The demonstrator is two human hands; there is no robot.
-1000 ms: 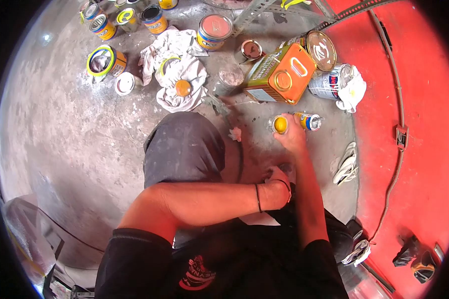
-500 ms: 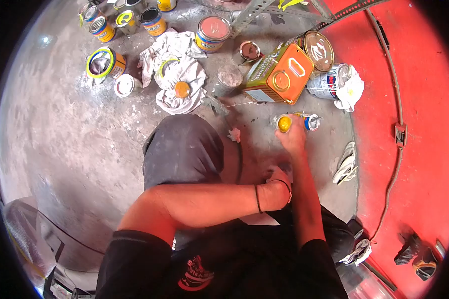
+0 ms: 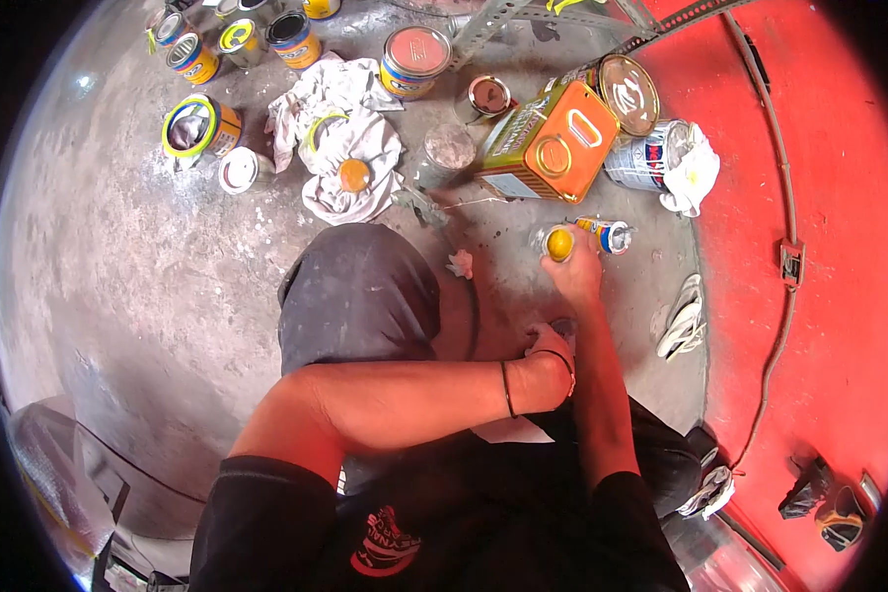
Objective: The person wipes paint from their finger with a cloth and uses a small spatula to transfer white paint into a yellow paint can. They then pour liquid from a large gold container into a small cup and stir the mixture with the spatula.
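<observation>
My right hand (image 3: pixel 577 271) is closed round a small clear cup with yellow contents (image 3: pixel 559 245), just above the grey floor. Right beside its fingers is a small blue-and-yellow can (image 3: pixel 614 237). My left hand (image 3: pixel 550 347) is bent inward next to my right forearm, its fingers curled against a dark rounded thing that I cannot make out, partly hidden by the hand. A large orange-topped metal tin (image 3: pixel 567 148) stands beyond the cup. To the left, a white cloth (image 3: pixel 370 148) lies on the floor with an orange-brown round object (image 3: pixel 354 176) on it.
Several paint cans (image 3: pixel 416 61) stand along the far side. A metal frame (image 3: pixel 483 30) rises behind them. At the right, a cable (image 3: pixel 785 197) crosses the red floor (image 3: pixel 839 197). A pale sandal-like item (image 3: pixel 681 321) lies near the floor's colour edge.
The view has shifted slightly, moving the cans a little up and left in the picture. Both hands keep nearly the same places, and the cup is still in my right hand.
</observation>
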